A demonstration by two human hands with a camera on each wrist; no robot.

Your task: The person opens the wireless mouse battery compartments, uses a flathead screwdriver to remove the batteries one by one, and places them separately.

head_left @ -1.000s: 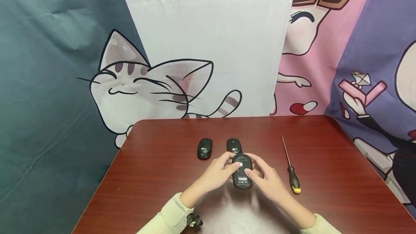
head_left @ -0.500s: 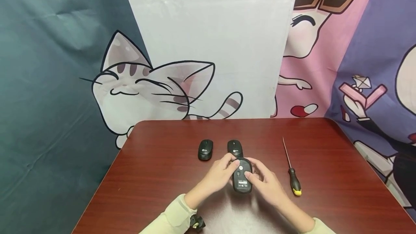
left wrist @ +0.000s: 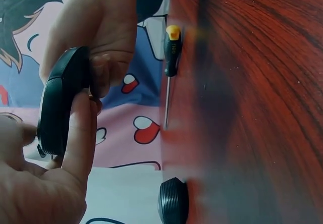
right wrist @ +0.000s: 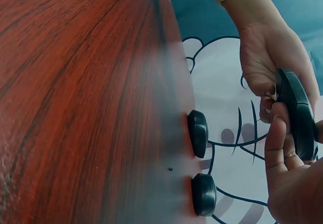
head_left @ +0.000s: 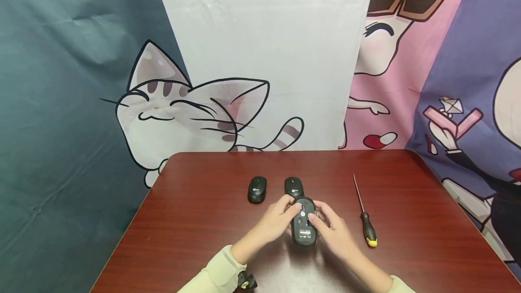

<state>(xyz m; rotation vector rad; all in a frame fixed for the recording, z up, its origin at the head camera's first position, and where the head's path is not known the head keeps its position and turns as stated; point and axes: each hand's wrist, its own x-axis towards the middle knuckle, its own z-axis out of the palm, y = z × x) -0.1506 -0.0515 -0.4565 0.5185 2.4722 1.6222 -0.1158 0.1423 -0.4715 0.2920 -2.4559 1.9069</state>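
A black computer mouse point(head_left: 304, 236) is held over the table with its underside facing up, showing a white round spot and a printed label. My left hand point(head_left: 272, 221) grips its left side near the far end, thumb on the underside. From the right, my right hand point(head_left: 337, 230) holds it too, its thumb pressing beside the white spot. Edge-on in the left wrist view, the mouse point(left wrist: 56, 105) sits between both sets of fingers. The right wrist view shows the mouse point(right wrist: 298, 115) well above the tabletop; fingers beneath are partly hidden in the head view.
Two more black mice lie beyond the hands, one mouse point(head_left: 257, 189) to the left and the other mouse point(head_left: 293, 186) just behind the held one. A screwdriver point(head_left: 368, 229) with a black and yellow handle lies right. The reddish-brown table point(head_left: 183, 220) meets a printed cloth point(head_left: 260, 58).
The held mouse has come slightly nearer. More of its underside shows, with the white spot uncovered and dark slots visible as the thumbs have shifted slightly.
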